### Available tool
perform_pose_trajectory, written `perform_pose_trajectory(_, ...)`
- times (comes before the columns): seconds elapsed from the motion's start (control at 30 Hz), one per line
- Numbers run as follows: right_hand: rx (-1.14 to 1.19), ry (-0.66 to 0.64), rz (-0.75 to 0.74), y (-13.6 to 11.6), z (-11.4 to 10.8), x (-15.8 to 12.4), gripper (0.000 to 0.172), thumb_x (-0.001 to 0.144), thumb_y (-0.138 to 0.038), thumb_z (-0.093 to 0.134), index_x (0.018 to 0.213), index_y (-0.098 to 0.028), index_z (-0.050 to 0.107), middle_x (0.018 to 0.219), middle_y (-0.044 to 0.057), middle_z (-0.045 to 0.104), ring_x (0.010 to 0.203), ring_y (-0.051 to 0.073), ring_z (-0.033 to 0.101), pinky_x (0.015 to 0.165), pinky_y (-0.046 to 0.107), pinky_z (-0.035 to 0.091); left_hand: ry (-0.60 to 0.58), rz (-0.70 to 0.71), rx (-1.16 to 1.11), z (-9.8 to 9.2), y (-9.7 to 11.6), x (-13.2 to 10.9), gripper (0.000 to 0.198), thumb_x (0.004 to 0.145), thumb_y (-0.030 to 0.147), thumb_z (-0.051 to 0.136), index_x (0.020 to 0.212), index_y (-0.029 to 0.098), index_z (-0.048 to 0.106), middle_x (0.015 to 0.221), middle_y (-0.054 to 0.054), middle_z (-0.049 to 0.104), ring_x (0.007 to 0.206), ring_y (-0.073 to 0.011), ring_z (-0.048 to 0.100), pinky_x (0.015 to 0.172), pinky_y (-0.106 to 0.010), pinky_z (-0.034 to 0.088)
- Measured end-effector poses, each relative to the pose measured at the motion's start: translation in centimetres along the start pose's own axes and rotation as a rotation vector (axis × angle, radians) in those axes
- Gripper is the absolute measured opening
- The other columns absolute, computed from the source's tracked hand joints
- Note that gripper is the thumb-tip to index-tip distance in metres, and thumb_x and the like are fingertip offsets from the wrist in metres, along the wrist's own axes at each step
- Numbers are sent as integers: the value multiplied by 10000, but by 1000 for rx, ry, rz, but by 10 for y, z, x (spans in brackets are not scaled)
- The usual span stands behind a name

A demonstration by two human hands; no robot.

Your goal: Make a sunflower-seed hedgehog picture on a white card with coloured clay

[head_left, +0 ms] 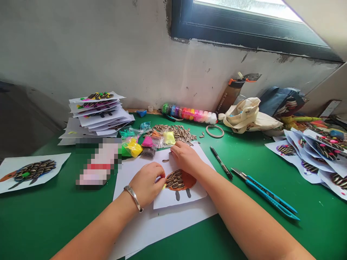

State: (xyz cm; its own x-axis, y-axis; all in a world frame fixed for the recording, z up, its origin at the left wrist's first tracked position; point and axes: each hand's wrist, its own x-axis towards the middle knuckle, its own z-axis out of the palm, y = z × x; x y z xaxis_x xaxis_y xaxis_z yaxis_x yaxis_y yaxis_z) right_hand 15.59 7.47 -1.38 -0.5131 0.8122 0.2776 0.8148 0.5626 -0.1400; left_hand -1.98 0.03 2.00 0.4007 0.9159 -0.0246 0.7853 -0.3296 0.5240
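A white sheet (173, 198) lies on a bigger white paper (162, 224) in front of me. On it is an orange clay body (187, 180) partly covered with striped sunflower seeds (175, 179), with two grey legs below. My left hand (146, 182), a silver bracelet on its wrist, rests at the left edge of the clay figure with fingers curled in a pinch. My right hand (185, 157) sits just above the figure, fingers bent down against the paper. Loose seeds (166, 160) lie between the hands.
A seed pile (176, 131) and clay bags (148, 144) sit behind the paper. A stack of finished sheets (99, 112) stands back left, more sheets (320, 155) right, one (29, 171) far left. A black pen (221, 162) and blue cutter (268, 195) lie right. Clay pots (189, 113), tape ring (215, 131), cloth bag (248, 115) line the wall.
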Motion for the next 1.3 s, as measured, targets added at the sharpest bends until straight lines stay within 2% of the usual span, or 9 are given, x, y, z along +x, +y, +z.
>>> perform_pose_trajectory(0.23,15,-5,-4,0,-1,0,217,912,-173,417,800,-169,603,818,59,538,745,150,461,668,241,343,-7,-20,-40,-2,-1,2,189,808,242,447,686,199,584,786,-25,609,760,-173,553,705,-306,451)
perform_pose_trajectory(0.37,12,-8,1,0,-2,0,230,917,-179,408,791,-171,600,820,59,537,747,152,466,665,241,344,-2,-37,-15,0,-1,2,132,772,204,474,683,195,572,797,-25,604,763,-173,546,702,-303,446)
perform_pose_trajectory(0.53,13,-17,1,0,-2,1,230,917,-191,413,780,-172,598,817,55,534,734,148,466,650,236,341,14,-36,-4,1,0,1,160,779,188,439,688,195,570,790,-30,601,759,-177,546,696,-303,445)
perform_pose_trajectory(0.7,11,-21,5,0,-3,2,232,915,-188,414,779,-171,602,812,55,533,724,148,464,636,236,335,-75,-12,-108,-10,-4,3,210,807,219,436,702,199,617,832,-18,638,802,-165,573,732,-280,453)
perform_pose_trajectory(0.9,17,-13,0,0,-2,1,229,912,-190,419,771,-170,598,809,54,537,731,149,470,639,238,339,-171,27,-228,-17,-16,3,153,742,219,538,821,219,669,1009,-6,637,905,-152,582,835,-251,446)
perform_pose_trajectory(1.3,23,13,-6,3,2,1,223,908,-183,419,766,-177,591,804,49,522,713,150,446,620,247,320,-125,32,-177,-9,-15,5,200,797,269,492,732,199,668,922,-24,629,811,-146,573,749,-251,446)
